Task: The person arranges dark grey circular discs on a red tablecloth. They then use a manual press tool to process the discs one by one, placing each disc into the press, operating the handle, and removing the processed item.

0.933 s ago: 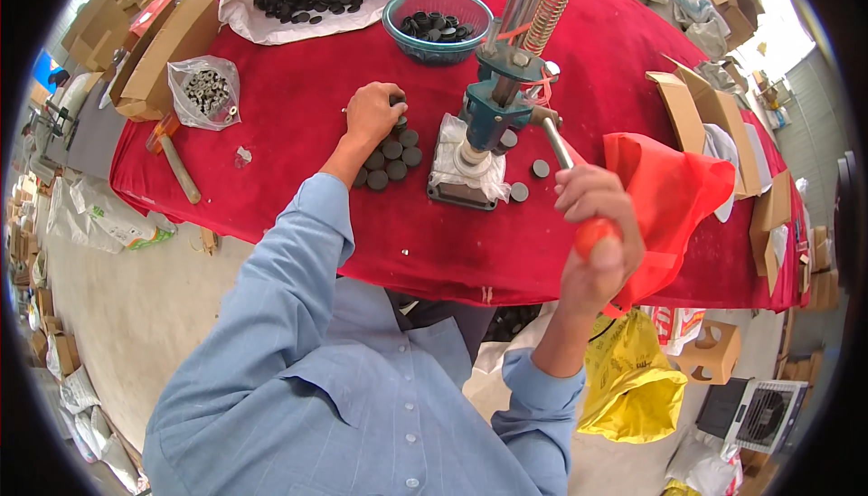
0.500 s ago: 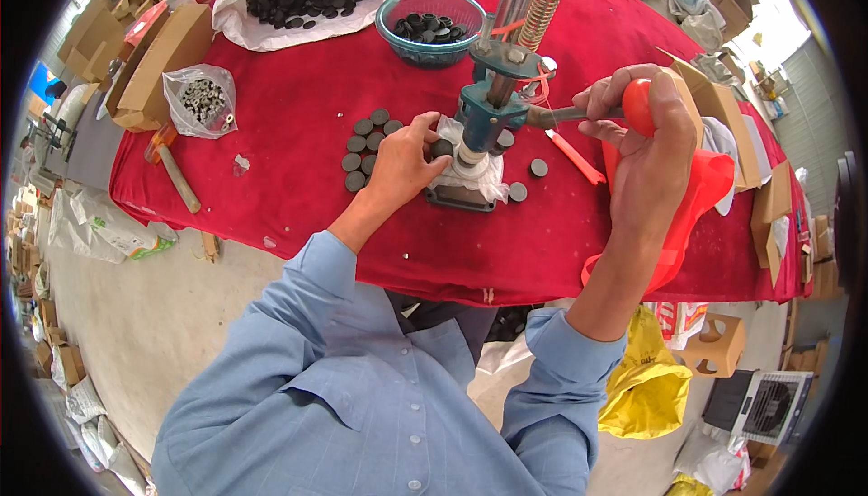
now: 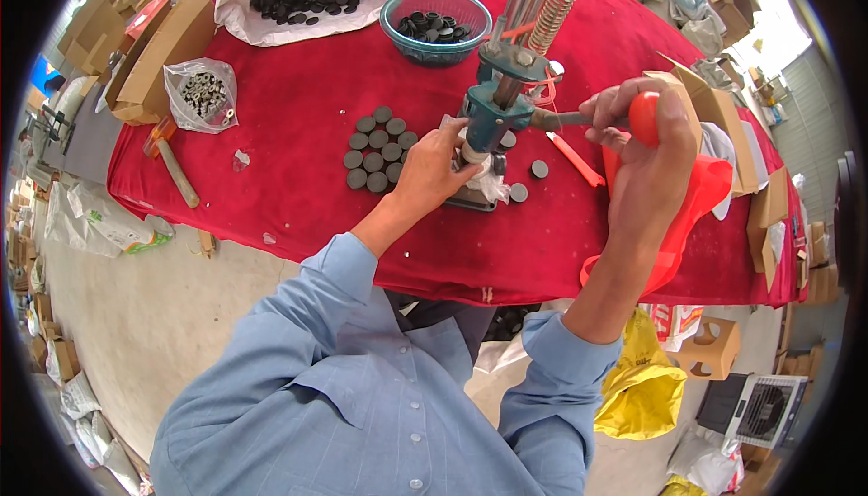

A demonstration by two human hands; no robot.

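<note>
A green hand press [image 3: 499,114] with steel columns and a coil spring stands on the table. My right hand [image 3: 646,157] is closed around the red ball knob [image 3: 644,118] of its lever. My left hand [image 3: 432,166] reaches in at the white ram tip [image 3: 473,154], thumb and fingers curled; whatever they grip is hidden. Crumpled clear plastic [image 3: 494,187] lies over the press base [image 3: 475,199]. A dark round piece [image 3: 499,165] shows just right of the ram. Beside my left hand several black round caps [image 3: 373,162] lie grouped flat on the red cloth.
Behind the press stand a teal basket [image 3: 437,51] of black caps and a white sack [image 3: 242,9] of more. Left are a bag of small metal parts [image 3: 203,96] and a hammer [image 3: 176,175]. A red-handled tool [image 3: 576,160] and red plastic bag [image 3: 696,202] lie right.
My left hand has moved right, to the ram; the black cap seen between its fingers is now out of sight. My right hand stays on the lever knob.
</note>
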